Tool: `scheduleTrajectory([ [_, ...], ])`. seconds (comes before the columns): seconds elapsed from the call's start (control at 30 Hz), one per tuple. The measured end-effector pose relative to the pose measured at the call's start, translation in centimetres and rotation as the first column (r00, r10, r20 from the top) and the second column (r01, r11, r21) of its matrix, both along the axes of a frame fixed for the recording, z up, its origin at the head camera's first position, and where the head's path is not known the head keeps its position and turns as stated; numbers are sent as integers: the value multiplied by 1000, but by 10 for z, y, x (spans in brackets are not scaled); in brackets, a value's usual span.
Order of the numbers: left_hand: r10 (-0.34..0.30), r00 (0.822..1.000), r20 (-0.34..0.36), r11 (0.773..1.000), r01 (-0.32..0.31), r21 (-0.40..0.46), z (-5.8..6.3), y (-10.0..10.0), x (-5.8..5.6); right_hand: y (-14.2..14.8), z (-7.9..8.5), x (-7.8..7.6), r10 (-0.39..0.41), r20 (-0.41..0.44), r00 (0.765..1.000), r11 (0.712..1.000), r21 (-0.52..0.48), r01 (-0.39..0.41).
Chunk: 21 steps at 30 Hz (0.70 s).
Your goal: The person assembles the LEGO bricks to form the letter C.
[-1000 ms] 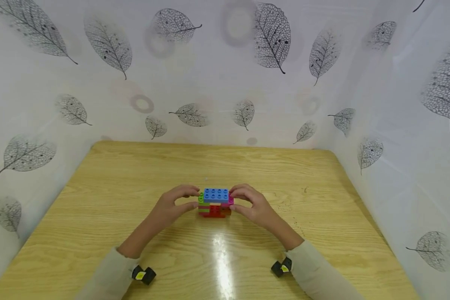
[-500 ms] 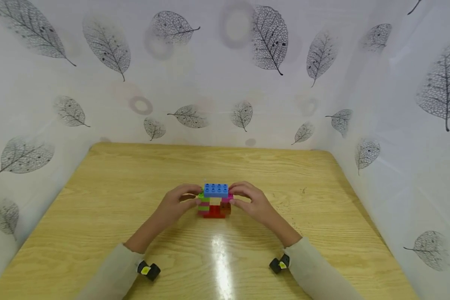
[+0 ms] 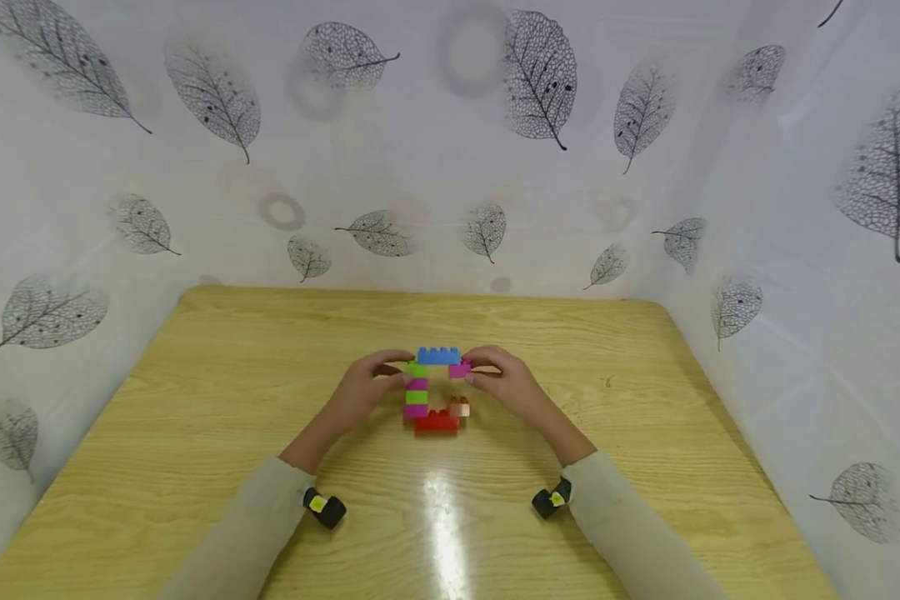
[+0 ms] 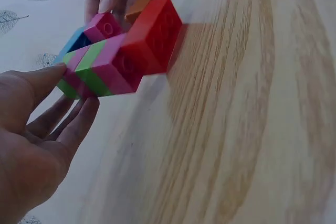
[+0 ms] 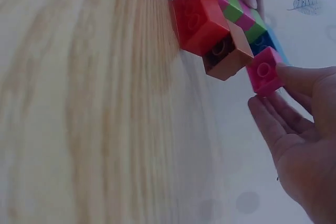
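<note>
Both hands hold a toy-brick frame over the table. A blue brick [image 3: 438, 357] spans its top, and a column of green and magenta bricks [image 3: 417, 397] forms its left side. Along the bottom is a red brick [image 3: 437, 424], with an orange-brown brick [image 5: 229, 55] on its right end. A pink brick [image 5: 264, 72] hangs under the blue one's right end, a gap separating it from the orange-brown brick. My left hand [image 3: 366, 385] pinches the upper column between thumb and fingers. My right hand [image 3: 504, 382] pinches the pink brick the same way.
The wood-grain table [image 3: 270, 333] extends around the bricks, with a bright light reflection in front. White leaf-printed curtains [image 3: 435, 150] enclose the back and sides. Small black cameras [image 3: 325, 507] are strapped at both wrists.
The brick frame has been raised and tipped so its front faces the head view; the opening between pink and orange-brown bricks now shows. Both hands have moved away from the body with it.
</note>
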<state>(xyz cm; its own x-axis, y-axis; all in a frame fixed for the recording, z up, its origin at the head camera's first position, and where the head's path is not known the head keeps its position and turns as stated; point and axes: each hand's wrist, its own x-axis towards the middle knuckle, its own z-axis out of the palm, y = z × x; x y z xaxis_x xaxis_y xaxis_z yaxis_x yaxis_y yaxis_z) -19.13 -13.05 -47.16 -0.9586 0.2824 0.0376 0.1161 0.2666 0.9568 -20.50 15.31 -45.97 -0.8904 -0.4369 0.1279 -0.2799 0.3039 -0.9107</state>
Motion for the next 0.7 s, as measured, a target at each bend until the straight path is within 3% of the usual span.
scheduleTrajectory([
  [0.2, -48, 997, 66, 999, 48, -4, -12, 4, -10, 4, -4, -4, -52, 54, 997, 992, 117, 46],
  [0.37, -51, 997, 50, 997, 54, -61, -19, 7, -15, 5, -9, -6, -92, 119, 989, 986, 148, 74],
  [0.63, -86, 994, 73, 994, 90, -56, -28, 10, -18, 9, -16, -4, -93, 190, 977, 981, 186, 57],
  [0.7, -84, 993, 85, 995, 89, -53, -29, 10, -17, 8, -11, -1, -87, 196, 977, 981, 187, 50],
])
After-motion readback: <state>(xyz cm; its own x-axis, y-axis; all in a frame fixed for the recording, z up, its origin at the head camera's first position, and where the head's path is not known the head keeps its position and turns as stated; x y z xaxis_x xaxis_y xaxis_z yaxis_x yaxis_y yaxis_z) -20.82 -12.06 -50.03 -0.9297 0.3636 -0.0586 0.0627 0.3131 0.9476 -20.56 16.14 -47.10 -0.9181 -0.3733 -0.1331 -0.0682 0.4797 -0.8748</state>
